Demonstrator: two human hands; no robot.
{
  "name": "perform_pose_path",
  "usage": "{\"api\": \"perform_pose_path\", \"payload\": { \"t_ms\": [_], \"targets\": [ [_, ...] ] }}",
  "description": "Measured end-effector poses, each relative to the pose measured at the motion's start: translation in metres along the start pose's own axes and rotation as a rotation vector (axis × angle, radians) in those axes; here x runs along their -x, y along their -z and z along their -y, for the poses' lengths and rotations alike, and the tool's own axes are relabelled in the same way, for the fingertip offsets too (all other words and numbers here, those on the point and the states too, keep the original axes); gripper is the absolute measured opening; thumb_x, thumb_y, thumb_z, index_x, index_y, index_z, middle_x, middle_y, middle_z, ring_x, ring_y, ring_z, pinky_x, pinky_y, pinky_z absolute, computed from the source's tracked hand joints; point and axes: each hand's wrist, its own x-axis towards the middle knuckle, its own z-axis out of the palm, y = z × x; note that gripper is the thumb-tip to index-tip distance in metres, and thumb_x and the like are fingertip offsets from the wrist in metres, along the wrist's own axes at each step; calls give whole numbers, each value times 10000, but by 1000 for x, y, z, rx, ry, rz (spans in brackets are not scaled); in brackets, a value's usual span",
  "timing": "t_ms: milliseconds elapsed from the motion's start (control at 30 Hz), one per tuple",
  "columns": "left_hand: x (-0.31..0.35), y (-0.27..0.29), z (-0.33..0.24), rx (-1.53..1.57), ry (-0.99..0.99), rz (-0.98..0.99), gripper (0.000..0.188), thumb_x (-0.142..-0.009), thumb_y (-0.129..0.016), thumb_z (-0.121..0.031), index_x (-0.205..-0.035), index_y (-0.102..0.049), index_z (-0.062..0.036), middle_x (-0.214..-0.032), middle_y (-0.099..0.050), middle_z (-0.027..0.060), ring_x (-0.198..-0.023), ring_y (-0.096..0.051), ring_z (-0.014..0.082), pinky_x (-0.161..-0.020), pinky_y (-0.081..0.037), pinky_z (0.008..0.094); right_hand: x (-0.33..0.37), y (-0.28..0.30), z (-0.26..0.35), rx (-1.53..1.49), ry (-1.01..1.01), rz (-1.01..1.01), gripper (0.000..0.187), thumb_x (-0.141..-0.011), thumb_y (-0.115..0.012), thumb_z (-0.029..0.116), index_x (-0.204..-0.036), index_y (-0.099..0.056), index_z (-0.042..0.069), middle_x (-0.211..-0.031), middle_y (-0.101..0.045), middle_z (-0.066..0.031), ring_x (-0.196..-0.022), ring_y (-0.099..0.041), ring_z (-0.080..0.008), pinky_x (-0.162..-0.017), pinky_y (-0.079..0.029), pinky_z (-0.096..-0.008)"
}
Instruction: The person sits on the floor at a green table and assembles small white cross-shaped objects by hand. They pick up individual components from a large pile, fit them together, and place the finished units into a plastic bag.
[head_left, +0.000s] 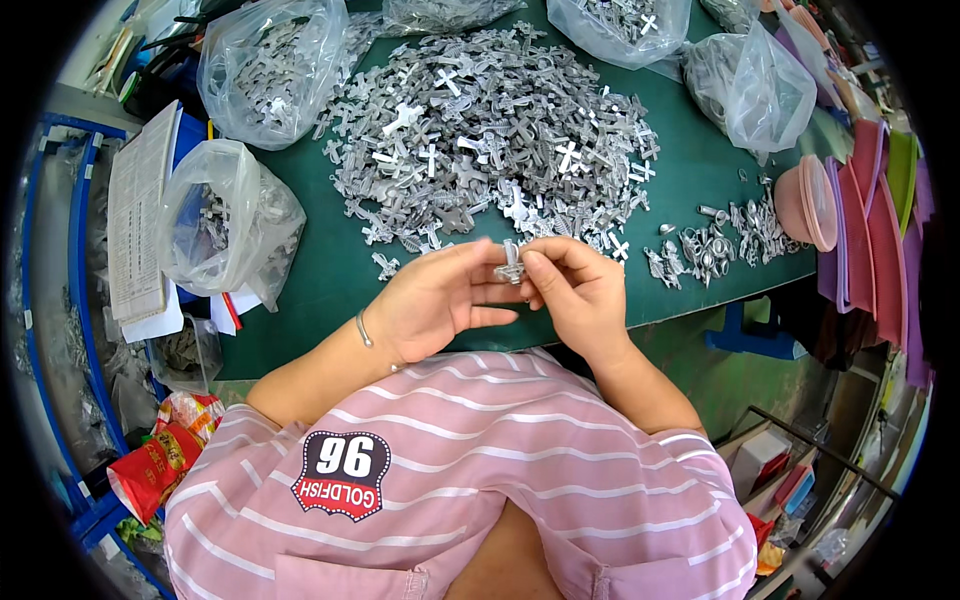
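Note:
A small silver metal cross (511, 262) is held above the near edge of the green table. Thumb and forefinger of my right hand (583, 292) pinch it. My left hand (440, 296), with a silver bangle at its wrist, lies palm up with its fingers stretched out beside the cross. The left fingertips reach behind the cross; whether they touch it I cannot tell. Just beyond both hands spreads a large heap of grey and silver metal crosses (500, 140), a few of them shining brightly.
Clear plastic bags of metal pieces stand at the left (222, 225), far left (270, 75) and far right (755, 90). Small metal parts (708, 250) lie at the right near a pink cup (806, 203). A paper sheet (138, 215) lies left of the table (300, 325).

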Motion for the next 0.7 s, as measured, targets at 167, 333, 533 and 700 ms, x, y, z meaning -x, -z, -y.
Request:
{"api": "perform_pose_path", "payload": {
  "t_ms": [167, 333, 533, 700],
  "targets": [
    [-1, -1, 3, -199, -214, -149, 206, -882, -555, -213, -997, -572, -43, -829, -574, 10, -751, -536, 89, -632, -454, 252, 5, 7, 2, -46, -114, 24, 117, -869, -569, 88, -911, -616, -10, -710, -592, -18, -586, -528, -50, -500, -423, -178],
    [1, -7, 8, -279, -288, -221, 129, -855, -582, -128, -929, -590, -22, -763, -582, 30, -646, -546, 95, -581, -460, 220, 7, 6, 3, -16, -104, 70, 134, -879, -559, 103, -921, -613, -11, -727, -595, -19, -600, -531, -50, -506, -425, -176],
    [59, 4, -48, -614, -1195, -628, 118, -828, -594, -82, -910, -588, 4, -729, -590, 69, -614, -539, 104, -539, -448, 229, 7, 44, 7, 130, 36, -237, 147, -889, -547, 113, -929, -617, -10, -781, -614, -16, -643, -518, -42, -553, -412, -168],
    [144, 74, -118, -1305, -1146, -1363, 248, -817, -637, -155, -990, -616, 21, -924, -634, 78, -764, -568, 96, -677, -439, 205, 20, 73, -5, 528, 199, -210, 82, -794, -636, 43, -858, -618, -5, -721, -585, -36, -605, -517, -83, -533, -406, -203]
  ]
}}
